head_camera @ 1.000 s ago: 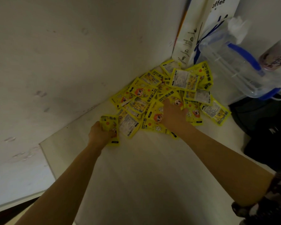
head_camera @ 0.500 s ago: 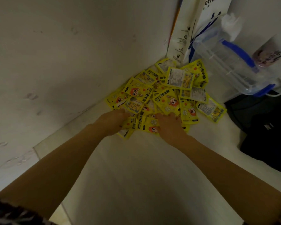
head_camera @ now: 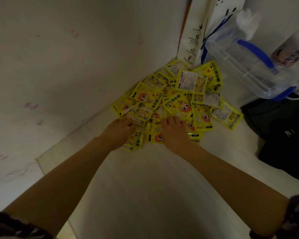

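A pile of yellow sachets [head_camera: 178, 97] with a red cartoon figure lies on the white surface [head_camera: 145, 187], pushed into the corner by the wall. My left hand [head_camera: 118, 133] is at the pile's near left edge and holds a small stack of sachets [head_camera: 134, 141] that sticks out under its palm. My right hand [head_camera: 173, 133] lies palm down on the near edge of the pile, fingers spread over several sachets. Some sachets show their white printed backs.
A white wall [head_camera: 59, 66] closes the left side. Behind the pile stand a white paper bag [head_camera: 193, 31] and a clear plastic container with blue handles [head_camera: 248, 66]. A printed cup [head_camera: 290, 52] is at the right edge. A black bag [head_camera: 283, 135] lies to the right.
My left hand has carried its stack from left of the pile up to the pile's near edge. My right hand has drawn back from the pile's middle to its near edge.
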A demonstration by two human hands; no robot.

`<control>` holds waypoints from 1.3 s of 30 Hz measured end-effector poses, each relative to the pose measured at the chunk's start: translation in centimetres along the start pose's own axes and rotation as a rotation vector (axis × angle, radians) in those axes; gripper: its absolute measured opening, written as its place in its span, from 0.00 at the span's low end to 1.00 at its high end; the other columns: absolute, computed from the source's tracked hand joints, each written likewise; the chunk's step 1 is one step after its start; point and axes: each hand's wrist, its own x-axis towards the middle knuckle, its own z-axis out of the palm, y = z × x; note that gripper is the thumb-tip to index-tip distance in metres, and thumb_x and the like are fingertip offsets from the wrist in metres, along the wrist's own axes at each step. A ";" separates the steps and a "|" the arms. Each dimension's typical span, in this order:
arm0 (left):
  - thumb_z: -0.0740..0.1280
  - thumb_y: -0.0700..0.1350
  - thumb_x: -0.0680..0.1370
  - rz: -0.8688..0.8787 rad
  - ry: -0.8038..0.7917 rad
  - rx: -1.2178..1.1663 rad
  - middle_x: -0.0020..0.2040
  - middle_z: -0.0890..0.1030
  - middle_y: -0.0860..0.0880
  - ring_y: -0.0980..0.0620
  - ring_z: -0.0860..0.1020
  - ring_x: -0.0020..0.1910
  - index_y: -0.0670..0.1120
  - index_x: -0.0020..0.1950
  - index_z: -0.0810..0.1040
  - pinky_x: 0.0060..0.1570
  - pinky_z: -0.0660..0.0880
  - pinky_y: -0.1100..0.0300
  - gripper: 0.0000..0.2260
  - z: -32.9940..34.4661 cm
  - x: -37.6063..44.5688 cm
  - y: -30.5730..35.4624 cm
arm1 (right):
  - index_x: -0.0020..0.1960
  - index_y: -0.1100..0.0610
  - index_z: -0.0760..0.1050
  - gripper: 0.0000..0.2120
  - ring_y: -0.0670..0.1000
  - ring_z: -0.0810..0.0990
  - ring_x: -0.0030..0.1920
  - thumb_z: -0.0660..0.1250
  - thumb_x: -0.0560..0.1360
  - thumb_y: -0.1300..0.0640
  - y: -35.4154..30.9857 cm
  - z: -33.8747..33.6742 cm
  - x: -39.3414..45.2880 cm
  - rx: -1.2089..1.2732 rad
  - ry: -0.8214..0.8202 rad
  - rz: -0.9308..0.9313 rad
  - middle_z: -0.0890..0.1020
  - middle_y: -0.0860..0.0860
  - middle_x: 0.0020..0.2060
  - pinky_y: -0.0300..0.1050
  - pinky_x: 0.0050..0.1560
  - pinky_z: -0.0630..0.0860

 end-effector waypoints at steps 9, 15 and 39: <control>0.74 0.37 0.70 -0.203 0.009 -0.358 0.65 0.69 0.49 0.43 0.77 0.54 0.48 0.67 0.67 0.50 0.72 0.52 0.29 -0.3 -2.0 -0.6 | 0.74 0.57 0.56 0.31 0.60 0.73 0.57 0.62 0.74 0.63 -0.6 -0.4 -0.5 0.095 -0.001 -0.003 0.72 0.58 0.58 0.57 0.57 0.66; 0.75 0.41 0.70 -0.305 0.035 -0.541 0.57 0.72 0.43 0.43 0.75 0.54 0.41 0.60 0.73 0.51 0.74 0.51 0.21 -1.3 -2.2 -1.4 | 0.63 0.58 0.69 0.16 0.58 0.75 0.57 0.64 0.76 0.57 0.2 -1.2 -0.7 0.159 -0.127 -0.092 0.72 0.56 0.57 0.52 0.52 0.75; 0.67 0.41 0.77 -0.531 0.038 -0.677 0.62 0.76 0.36 0.35 0.75 0.59 0.38 0.70 0.61 0.52 0.74 0.48 0.25 -2.0 4.1 -1.1 | 0.63 0.62 0.65 0.20 0.57 0.76 0.39 0.64 0.78 0.50 6.0 -5.3 2.7 0.363 -0.051 0.105 0.73 0.54 0.37 0.46 0.33 0.68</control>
